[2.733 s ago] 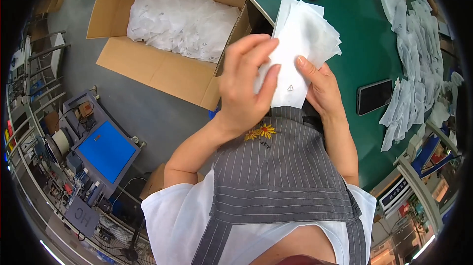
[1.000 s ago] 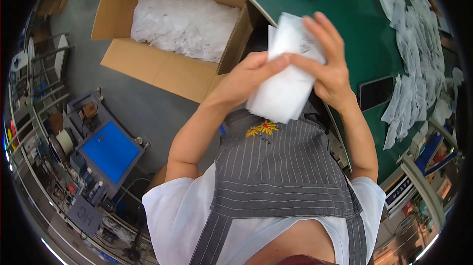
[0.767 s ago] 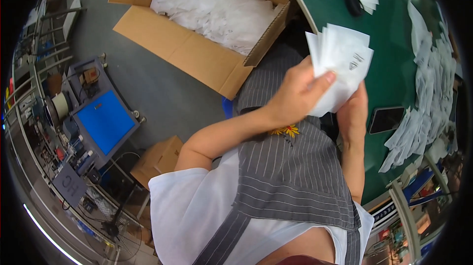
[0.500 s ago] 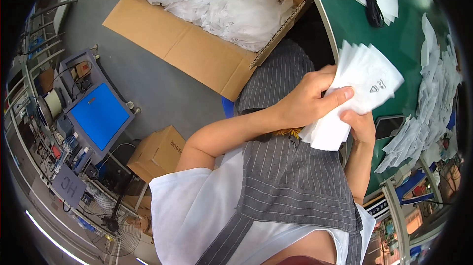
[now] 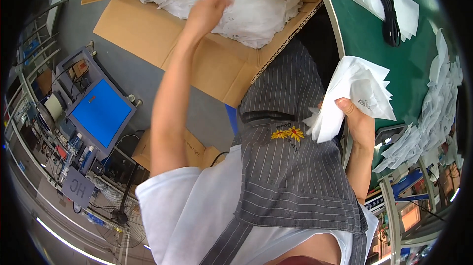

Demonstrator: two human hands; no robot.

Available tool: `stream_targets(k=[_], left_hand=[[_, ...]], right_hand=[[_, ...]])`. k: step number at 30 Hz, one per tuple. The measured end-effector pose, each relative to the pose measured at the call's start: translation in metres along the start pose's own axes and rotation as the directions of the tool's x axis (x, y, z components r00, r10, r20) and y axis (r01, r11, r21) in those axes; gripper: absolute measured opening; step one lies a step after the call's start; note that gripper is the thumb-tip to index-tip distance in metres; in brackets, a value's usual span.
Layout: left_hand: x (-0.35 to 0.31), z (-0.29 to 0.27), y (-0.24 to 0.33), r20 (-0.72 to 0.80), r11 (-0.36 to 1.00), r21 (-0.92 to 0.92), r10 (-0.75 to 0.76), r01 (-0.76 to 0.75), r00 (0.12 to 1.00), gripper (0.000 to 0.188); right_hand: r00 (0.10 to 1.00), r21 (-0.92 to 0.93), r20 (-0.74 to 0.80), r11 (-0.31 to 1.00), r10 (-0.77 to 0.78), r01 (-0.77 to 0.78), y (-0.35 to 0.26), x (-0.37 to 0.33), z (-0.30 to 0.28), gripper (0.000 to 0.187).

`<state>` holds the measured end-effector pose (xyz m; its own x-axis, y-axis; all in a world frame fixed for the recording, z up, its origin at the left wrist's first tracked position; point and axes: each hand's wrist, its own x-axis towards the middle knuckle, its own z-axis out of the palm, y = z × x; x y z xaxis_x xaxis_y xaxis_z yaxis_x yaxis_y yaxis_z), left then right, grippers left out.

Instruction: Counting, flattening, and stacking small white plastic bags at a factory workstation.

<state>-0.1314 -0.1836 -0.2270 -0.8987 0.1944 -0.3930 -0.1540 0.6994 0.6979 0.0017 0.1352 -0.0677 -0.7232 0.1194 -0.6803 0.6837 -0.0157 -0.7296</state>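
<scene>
While the right hand (image 5: 360,128) clamps a fanned bundle of white packets (image 5: 337,87) between thumb and fingers, near the edge of a green surface (image 5: 411,70), the left hand (image 5: 208,15), blurred with fingers curled, is over an open cardboard box (image 5: 143,28) heaped with white sheets (image 5: 246,9); whether it grips or touches anything cannot be told.

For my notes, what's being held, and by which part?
The right grip holds a bunch of white sheets around its middle; the left grip is blurred, so I can't tell.
</scene>
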Motion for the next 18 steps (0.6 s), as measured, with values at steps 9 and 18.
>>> stream_targets(k=[9, 18], left_hand=[[0.009, 0.053, -0.054, 0.530, 0.515, 0.796, -0.341, -0.317, 0.777, 0.025], [-0.067, -0.066, 0.085, 0.082, 0.918, 0.215, 0.323, -0.334, 0.943, 0.030]], right_hand=[[1.000, -0.206, 0.019, 0.979, -0.007, 0.011, -0.008, -0.007, 0.007, 0.046], [0.970, -0.086, -0.138, 0.978, -0.200, 0.189, -0.008, -0.006, -0.007, 0.035]])
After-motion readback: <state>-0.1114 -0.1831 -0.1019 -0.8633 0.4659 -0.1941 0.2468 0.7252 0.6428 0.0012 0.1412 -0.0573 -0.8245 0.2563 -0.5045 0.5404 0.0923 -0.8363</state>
